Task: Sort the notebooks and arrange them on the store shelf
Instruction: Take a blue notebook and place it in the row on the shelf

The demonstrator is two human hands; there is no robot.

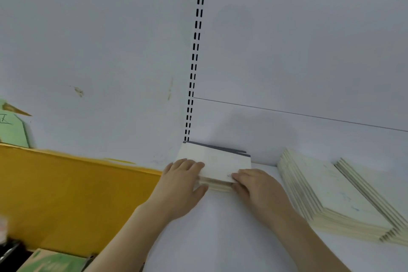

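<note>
A person's two bare hands grasp a small stack of cream-coloured paper notebooks (217, 164) lying flat on a white metal store shelf (220, 238), pushed into its back left corner below a slotted upright rail (195, 51). The left hand (183, 185) grips the stack's near left corner, fingers on top and thumb against the front edge. The right hand (257, 190) holds the near right corner, fingers curled over it. A larger fanned pile of cream notebooks (331, 196) rests near the right. A yellow panel (72, 196) stands left of the shelf.
</note>
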